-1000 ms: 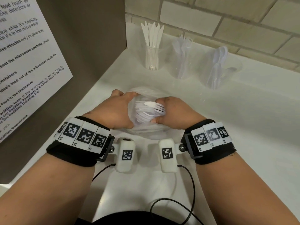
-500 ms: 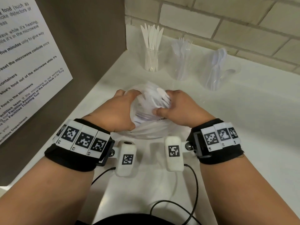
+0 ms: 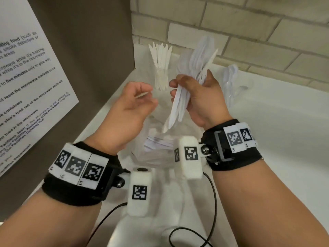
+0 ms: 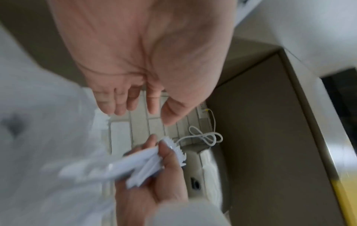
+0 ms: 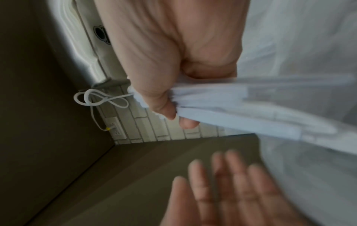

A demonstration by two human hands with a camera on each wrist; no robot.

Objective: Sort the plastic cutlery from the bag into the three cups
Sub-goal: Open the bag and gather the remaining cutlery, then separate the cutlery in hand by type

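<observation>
Above the clear bag (image 3: 156, 145) on the white table (image 3: 277, 132), right hand (image 3: 201, 100) grips a bundle of white plastic cutlery (image 3: 179, 107), handles pointing down toward the bag, heads fanned up. Fork tines and at least one knife blade show in the bundle; rest is blurred. More white cutlery lies inside the bag.

Left to right: left hand (image 3: 128, 111) is loose, fingers slightly curled, holding nothing, just beside the bundle. Cup of knives (image 3: 161, 75) stands at the back near the brown wall panel, blades up. Middle cup is mostly hidden behind the raised bundle, contents not readable. Cup of spoons (image 3: 231, 82) sits right of it by the brick wall.

Vs 0.5 s ago: both hands were down on the bag; right hand has lifted the bundle clear of the bag opening, left hand has let go of the bag and come up. Cups unchanged.
</observation>
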